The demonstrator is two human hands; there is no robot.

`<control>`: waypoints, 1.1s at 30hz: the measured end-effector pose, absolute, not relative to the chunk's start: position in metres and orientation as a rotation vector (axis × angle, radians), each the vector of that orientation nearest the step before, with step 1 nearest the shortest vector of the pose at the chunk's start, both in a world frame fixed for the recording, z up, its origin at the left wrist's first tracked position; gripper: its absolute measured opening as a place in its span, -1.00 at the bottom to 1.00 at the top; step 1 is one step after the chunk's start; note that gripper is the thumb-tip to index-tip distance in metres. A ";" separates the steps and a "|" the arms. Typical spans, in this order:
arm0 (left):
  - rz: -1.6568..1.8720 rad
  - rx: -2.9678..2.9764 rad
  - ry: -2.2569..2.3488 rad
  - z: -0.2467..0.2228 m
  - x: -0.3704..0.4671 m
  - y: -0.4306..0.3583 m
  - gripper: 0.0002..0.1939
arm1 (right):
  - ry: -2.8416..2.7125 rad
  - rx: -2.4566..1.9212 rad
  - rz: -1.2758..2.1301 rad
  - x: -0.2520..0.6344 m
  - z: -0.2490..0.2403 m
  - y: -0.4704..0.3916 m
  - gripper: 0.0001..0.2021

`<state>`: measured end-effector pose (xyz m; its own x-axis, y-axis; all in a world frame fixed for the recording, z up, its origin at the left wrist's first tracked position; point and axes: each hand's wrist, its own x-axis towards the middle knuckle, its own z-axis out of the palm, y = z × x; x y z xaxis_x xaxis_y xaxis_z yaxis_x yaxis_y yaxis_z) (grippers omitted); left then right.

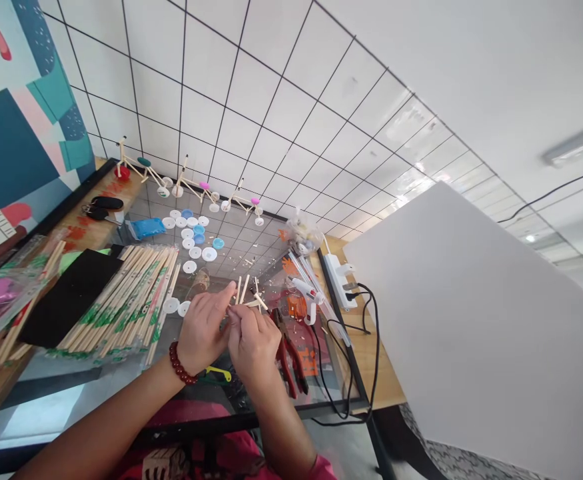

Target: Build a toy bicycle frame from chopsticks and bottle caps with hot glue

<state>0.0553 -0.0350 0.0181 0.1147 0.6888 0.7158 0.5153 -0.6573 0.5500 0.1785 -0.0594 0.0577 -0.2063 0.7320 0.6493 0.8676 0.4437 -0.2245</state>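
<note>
My left hand (pixel 202 329), with a red bead bracelet (pixel 182 364) on the wrist, meets my right hand (pixel 255 341) over the glass tabletop. The fingertips of both hands are pinched together. What they hold between them is too small and too covered to make out. Just beyond the fingers lie short cut wooden sticks (pixel 242 289) and a small joined stick piece (pixel 260 300). Red-handled pliers (pixel 291 360) rest right beside my right hand. A white glue gun (pixel 307 295) lies farther right. Part of a yellow tool (pixel 220 373) shows below my hands.
Wrapped chopsticks (pixel 121 300) and a black sheet (pixel 68 297) cover the left side. White and blue bottle caps (pixel 198 233) are scattered behind. Several small stick-and-cap models (pixel 181 183) line the wall. A power strip (pixel 340 280) and black cables (pixel 371 327) edge the right side.
</note>
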 end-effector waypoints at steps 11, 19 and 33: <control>1.376 1.757 1.478 0.014 0.053 -0.027 -0.29 | -1.917 -1.421 0.128 0.191 0.040 -0.069 -0.81; 1.257 1.521 1.503 0.019 0.053 -0.024 -0.21 | -1.986 -1.665 0.996 0.282 0.076 -0.131 -0.61; 1.299 1.630 1.498 0.013 0.056 -0.026 -0.19 | -2.213 -1.275 -0.029 0.219 0.079 -0.091 -0.86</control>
<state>0.0561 -0.0260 0.0134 -0.0978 0.9568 0.2736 0.4067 -0.2125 0.8885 0.2194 -0.0909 0.0790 -0.3758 0.7861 0.4906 0.7987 0.5432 -0.2586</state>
